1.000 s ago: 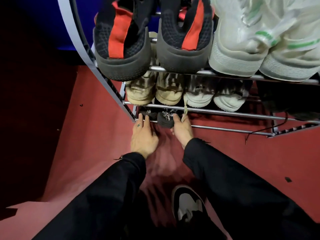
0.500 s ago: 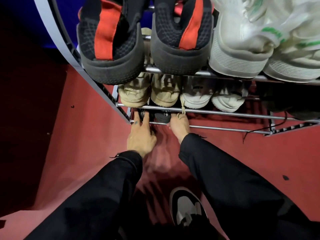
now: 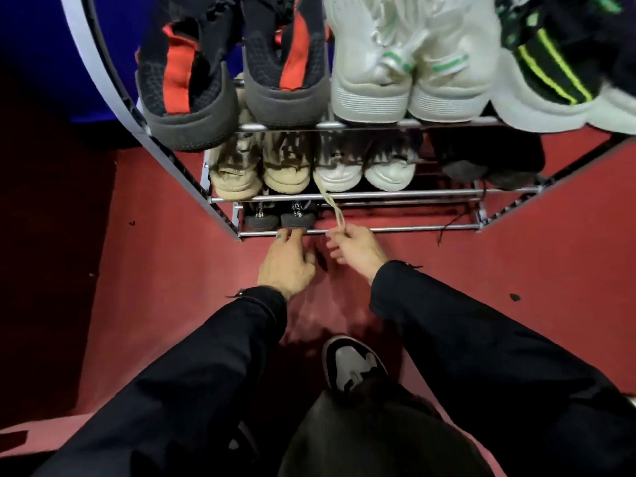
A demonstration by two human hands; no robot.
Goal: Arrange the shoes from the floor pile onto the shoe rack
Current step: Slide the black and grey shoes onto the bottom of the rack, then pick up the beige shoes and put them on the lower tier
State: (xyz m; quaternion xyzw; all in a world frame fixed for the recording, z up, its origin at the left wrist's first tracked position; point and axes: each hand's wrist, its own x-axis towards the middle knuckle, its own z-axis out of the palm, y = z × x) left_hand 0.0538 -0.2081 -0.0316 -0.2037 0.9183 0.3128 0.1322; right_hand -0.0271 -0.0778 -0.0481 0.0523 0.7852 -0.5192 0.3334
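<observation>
A metal shoe rack [image 3: 395, 193] stands ahead of me on red carpet. A pair of dark shoes [image 3: 279, 215] sits on its bottom tier at the left. My left hand [image 3: 287, 263] rests below them, fingertips touching the heel of the right dark shoe at the front bar. My right hand [image 3: 354, 247] pinches a pale shoelace [image 3: 332, 206] that hangs down from a white shoe [image 3: 339, 168] on the middle tier. Tan shoes [image 3: 260, 170] sit left of the white pair.
The top tier holds black-and-red shoes [image 3: 234, 74], white-and-green shoes [image 3: 409, 70] and a black shoe with neon stripes [image 3: 557, 67]. Dark shoes [image 3: 488, 160] fill the middle tier's right end. A black lace [image 3: 451, 223] dangles at the bottom right. My own foot [image 3: 351, 364] is below.
My right hand has left the dark shoes, moved right and taken hold of the hanging pale lace. The dark pair sits further in on the bottom tier.
</observation>
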